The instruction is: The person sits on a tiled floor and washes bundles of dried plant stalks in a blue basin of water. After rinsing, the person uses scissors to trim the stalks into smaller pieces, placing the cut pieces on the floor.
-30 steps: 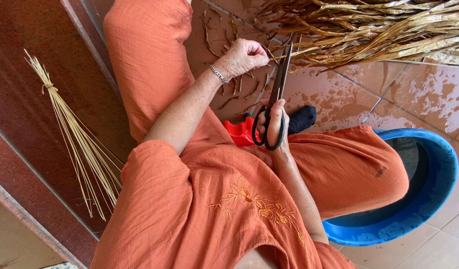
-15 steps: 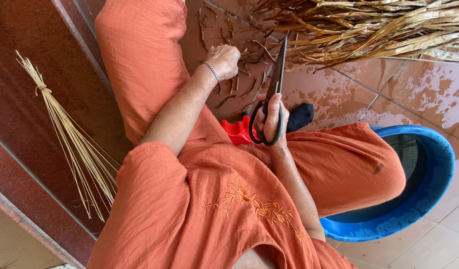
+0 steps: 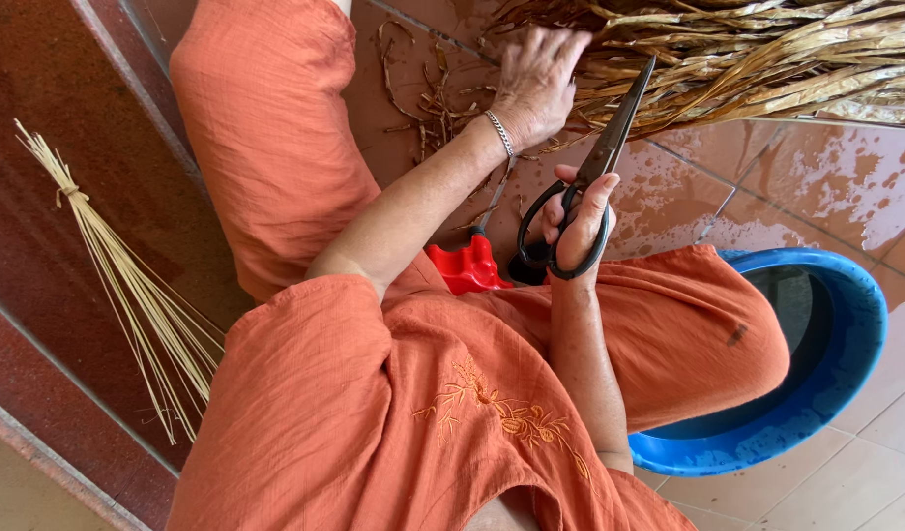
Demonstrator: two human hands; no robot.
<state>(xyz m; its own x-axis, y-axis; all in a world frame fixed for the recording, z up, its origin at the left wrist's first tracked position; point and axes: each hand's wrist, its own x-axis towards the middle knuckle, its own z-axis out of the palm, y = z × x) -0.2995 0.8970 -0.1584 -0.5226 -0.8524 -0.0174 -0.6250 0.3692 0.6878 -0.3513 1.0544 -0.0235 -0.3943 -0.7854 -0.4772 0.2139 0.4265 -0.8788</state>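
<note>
The person sits on the tiled floor (image 3: 865, 472) in orange clothes, and the camera looks down over the knees. The right hand (image 3: 576, 218) holds a pair of large black scissors (image 3: 592, 182); its grip is clenched through the handle loops, with the thumb lying along the upper side, and the blades point up and away toward the pile of dried leaves (image 3: 757, 59). The blades look closed or almost closed. The left hand (image 3: 537, 84) is stretched forward to the near edge of this pile; the fingers curl down into the dry yellow-brown strips, but I cannot tell if the grip really grasps a strip or only rests on them. A thin silver bracelet (image 3: 501, 136) is on the left wrist. Some loose dark scraps (image 3: 428, 98) lie on the floor just beside this hand. Between the legs, near the scissors handles, a small red plastic object (image 3: 464, 265) is partly visible. A blue basin (image 3: 816, 393) stands beside the right knee, partly hidden by it. Well apart, on the left side, a tied bundle of thin pale sticks (image 3: 128, 285) lies on the dark red surface (image 3: 79, 98).
</note>
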